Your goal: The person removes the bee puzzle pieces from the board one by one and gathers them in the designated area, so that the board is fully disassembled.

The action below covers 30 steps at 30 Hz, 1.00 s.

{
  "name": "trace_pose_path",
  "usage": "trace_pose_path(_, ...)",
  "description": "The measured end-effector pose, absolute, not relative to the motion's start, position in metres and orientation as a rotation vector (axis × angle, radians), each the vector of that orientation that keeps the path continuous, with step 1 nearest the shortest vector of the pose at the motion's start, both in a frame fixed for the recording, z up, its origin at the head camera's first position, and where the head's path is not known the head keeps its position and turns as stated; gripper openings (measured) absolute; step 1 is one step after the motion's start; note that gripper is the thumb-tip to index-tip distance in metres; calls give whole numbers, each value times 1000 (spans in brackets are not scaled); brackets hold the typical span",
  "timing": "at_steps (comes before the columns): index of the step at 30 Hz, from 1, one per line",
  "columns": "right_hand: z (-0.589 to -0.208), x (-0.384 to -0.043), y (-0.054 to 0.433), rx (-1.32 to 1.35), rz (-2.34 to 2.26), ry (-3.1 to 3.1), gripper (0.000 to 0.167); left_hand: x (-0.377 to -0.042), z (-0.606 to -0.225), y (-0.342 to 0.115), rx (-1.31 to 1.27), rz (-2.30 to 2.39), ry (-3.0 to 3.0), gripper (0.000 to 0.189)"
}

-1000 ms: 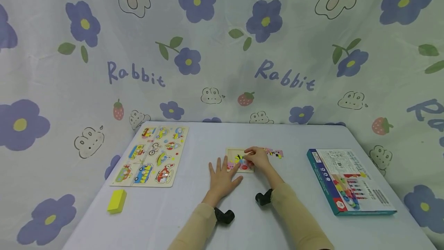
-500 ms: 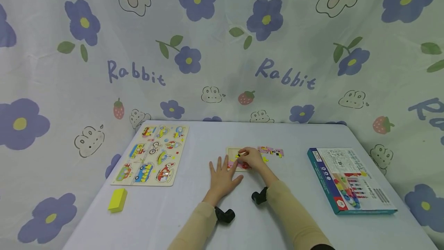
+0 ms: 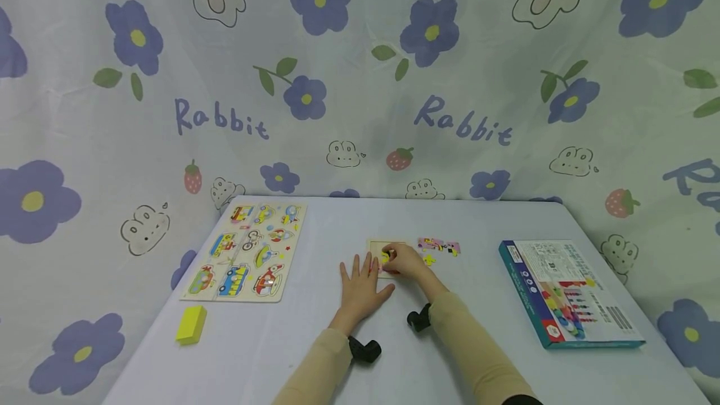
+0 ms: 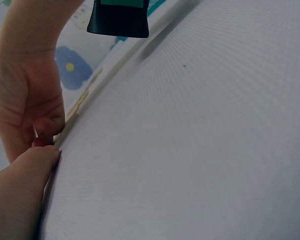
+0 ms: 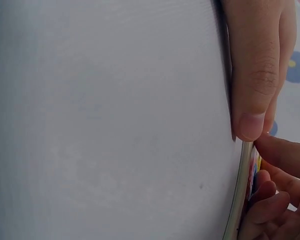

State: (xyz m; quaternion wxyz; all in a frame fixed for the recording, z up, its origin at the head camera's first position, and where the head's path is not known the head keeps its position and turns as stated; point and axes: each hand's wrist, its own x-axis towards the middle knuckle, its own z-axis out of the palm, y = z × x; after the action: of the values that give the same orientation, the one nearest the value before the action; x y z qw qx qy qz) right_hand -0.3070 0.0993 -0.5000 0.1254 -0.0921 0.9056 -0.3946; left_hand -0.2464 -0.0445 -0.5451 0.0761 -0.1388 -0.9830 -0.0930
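A small light wooden puzzle tray (image 3: 387, 243) with pink, yellow and red pieces lies mid-table. My left hand (image 3: 360, 292) rests flat with its fingers spread, the index finger over the tray's left edge. Its thumb (image 5: 252, 125) sits at the near rim in the right wrist view. Over the tray, my right hand (image 3: 407, 261) has bent fingers pinching a puzzle piece, which they mostly hide. A bit of red (image 4: 41, 142) shows by the fingertips in the left wrist view. Right of the tray lie pink puzzle pieces (image 3: 439, 245) and a yellow piece (image 3: 429, 260).
A large vehicle puzzle board (image 3: 243, 255) lies at the left, with a yellow block (image 3: 191, 325) nearer the front. At the right is a flat boxed set (image 3: 570, 295) with teal edges. A patterned cloth (image 3: 360, 80) hangs behind the white table.
My right hand has moved left and slightly down over the tray, uncovering the yellow piece and more of the pink ones. The left hand has stayed in place.
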Motion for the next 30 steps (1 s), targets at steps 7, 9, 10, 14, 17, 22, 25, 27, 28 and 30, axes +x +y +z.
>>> trace_pose_path(7, -500, -307, 97, -235, -1099, 2719, 41, -245, -546, -45, -428, -289, -2910, 78)
trace_pose_path(9, -500, -307, 96, -205, -1104, 2717, 40, -245, -545, -45, -425, -284, -2917, 78)
trace_pose_path(10, -500, -307, 96, -197, -1108, 2717, 40, -245, -545, -45, -420, -273, -2928, 78)
trace_pose_path(14, -501, -307, 97, -189, -1124, 2729, 41, -245, -543, -44, -411, -257, -2956, 78)
trace_pose_path(17, -501, -307, 97, -203, -1164, 2724, 39, -245, -542, -44, -410, -254, -2962, 78)
trace_pose_path(22, -505, -307, 98, -252, -1255, 2685, 35, -245, -544, -45, -407, -258, -2959, 78)
trace_pose_path(25, -507, -306, 100, -242, -1277, 2697, 37, -246, -546, -45, -404, -261, -2947, 78)
trace_pose_path(27, -508, -306, 101, -206, -1305, 2701, 38, -246, -546, -44, -404, -267, -2944, 78)
trace_pose_path(28, -508, -306, 101, -179, -1330, 2696, 38, -247, -546, -44, -404, -269, -2942, 78)
trace_pose_path(30, -509, -307, 102, -130, -1406, 2663, 39, -247, -547, -44, -404, -270, -2945, 78)
